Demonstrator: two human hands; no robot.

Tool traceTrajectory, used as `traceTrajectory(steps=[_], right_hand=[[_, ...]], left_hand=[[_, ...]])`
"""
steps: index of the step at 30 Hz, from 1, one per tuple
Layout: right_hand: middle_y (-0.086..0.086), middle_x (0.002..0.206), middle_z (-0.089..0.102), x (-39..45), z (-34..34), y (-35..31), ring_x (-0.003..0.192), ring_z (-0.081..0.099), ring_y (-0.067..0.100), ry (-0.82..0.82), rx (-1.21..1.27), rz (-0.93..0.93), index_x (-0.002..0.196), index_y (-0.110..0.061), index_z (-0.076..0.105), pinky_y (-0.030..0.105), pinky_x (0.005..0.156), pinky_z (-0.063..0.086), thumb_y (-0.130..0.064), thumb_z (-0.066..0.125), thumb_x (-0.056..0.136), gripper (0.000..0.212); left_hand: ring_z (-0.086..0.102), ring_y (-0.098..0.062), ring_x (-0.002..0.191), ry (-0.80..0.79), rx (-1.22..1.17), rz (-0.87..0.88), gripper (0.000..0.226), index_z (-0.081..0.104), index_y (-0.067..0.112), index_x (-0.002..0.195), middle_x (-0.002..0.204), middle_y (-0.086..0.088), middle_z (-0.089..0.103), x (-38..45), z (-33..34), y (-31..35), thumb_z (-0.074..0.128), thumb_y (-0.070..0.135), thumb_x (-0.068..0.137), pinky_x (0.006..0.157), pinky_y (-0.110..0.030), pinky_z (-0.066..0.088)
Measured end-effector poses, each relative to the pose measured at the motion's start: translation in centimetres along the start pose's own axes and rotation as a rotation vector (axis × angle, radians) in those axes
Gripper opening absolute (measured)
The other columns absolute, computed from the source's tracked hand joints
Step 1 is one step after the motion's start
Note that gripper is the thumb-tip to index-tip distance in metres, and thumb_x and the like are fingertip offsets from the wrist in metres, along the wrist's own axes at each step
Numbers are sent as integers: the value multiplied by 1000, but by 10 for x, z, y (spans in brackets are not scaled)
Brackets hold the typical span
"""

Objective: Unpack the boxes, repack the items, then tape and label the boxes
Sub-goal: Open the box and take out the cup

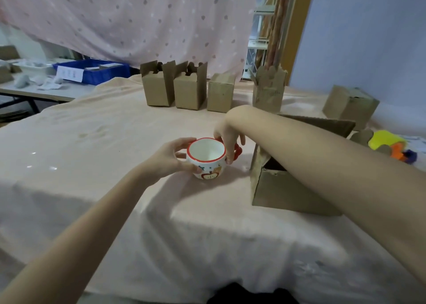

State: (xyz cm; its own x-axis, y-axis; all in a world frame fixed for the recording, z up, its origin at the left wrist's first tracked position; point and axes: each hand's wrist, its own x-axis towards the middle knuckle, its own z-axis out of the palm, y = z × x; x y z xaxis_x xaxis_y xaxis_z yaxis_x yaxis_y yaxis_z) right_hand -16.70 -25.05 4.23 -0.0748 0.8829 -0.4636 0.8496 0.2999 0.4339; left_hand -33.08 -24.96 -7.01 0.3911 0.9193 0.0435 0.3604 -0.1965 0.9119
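My left hand (171, 157) curls its fingers round the side of the red-rimmed apple mug (205, 158) standing upright on the counter (115, 130), while my right hand (227, 137) pinches its rim beside the red handle from above. The mug is empty inside. My right forearm hides most of the open cardboard box (276, 188) just right of it, so I cannot tell its contents.

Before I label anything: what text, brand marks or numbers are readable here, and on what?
No text is readable.
White sheet on the blue bin: printed marks, too blurred to read.
Mug held in both hands: apple picture and small painted marks, no legible words.
Cardboard boxes: no legible print.
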Motion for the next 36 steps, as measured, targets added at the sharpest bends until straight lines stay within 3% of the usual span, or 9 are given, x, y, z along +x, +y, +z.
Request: traceTrajectory(steps=[5, 8, 10, 16, 23, 26, 30, 33, 36], right_hand=[[8, 134, 55, -1, -3, 4, 101, 57, 21, 25, 130, -41, 139, -12, 45, 30, 81, 51, -25, 72, 84, 62], [7, 132, 53, -19, -10, 15, 110, 56, 22, 192, 244, -84, 136, -11, 48, 30, 85, 50, -27, 62, 92, 49], [4, 126, 56, -34, -10, 28, 110, 55, 19, 304, 315, -111, 131, -14, 52, 29, 88, 49, -31, 57, 94, 41], [3, 119, 58, -75, 25, 84, 100, 55, 15, 425, 349, -37, 125, -15, 55, 23, 77, 42, -33, 54, 96, 35], [8, 114, 58, -105, 81, 130, 98, 52, 22, 550, 517, 151, 114, -9, 56, 31, 80, 40, -47, 34, 101, 46], [7, 102, 55, -119, 99, 145, 91, 49, 23, 556, 496, 234, 106, -8, 56, 29, 72, 32, -44, 30, 102, 45], [8, 89, 54, -127, 125, 160, 85, 49, 26, 498, 509, 283, 88, -7, 54, 32, 70, 34, -37, 32, 103, 40], [13, 81, 55, -127, 143, 167, 75, 54, 28, 456, 693, 268, 79, -4, 51, 36, 71, 44, -38, 33, 102, 45], [3, 74, 48, -128, 156, 168, 67, 53, 19, 463, 911, 257, 80, -16, 51, 34, 65, 49, -39, 30, 103, 39]], left_hand=[[45, -17, 126, -98, 237, -48, 96, 35, 21, 143, 134, 6, 47, 0, 1, 15, 88, 21, 63, 95, -25, 40], [23, -18, 141, -79, 407, -32, 109, 13, 23, 152, 155, 2, 22, -4, 5, 30, 84, 33, 69, 109, -31, 28], [20, -19, 142, -26, 454, 46, 110, 10, 26, 152, 157, 1, 15, -9, 13, 45, 81, 38, 70, 110, -34, 27], [18, -17, 143, -206, 391, 199, 118, 6, 38, 150, 158, 12, 10, -16, 63, 81, 75, 57, 56, 108, -32, 25], [11, -11, 144, -323, 123, 196, 131, -3, 34, 152, 159, 12, 5, -9, 108, 89, 84, 39, 54, 101, -19, 23], [15, -9, 143, -282, 49, 194, 136, -6, 26, 152, 159, 8, 9, -1, 109, 85, 87, 33, 53, 104, -21, 23], [23, -3, 137, -335, 37, 216, 132, -4, 26, 153, 153, 13, 22, 8, 104, 76, 88, 28, 58, 108, -24, 25], [38, -4, 134, -365, 26, 268, 122, 13, 29, 152, 148, 10, 38, 11, 105, 72, 88, 31, 56, 112, -32, 33], [52, -3, 121, -321, 2, 301, 103, 37, 28, 141, 132, 8, 54, 15, 109, 75, 87, 31, 50, 105, -32, 42]])
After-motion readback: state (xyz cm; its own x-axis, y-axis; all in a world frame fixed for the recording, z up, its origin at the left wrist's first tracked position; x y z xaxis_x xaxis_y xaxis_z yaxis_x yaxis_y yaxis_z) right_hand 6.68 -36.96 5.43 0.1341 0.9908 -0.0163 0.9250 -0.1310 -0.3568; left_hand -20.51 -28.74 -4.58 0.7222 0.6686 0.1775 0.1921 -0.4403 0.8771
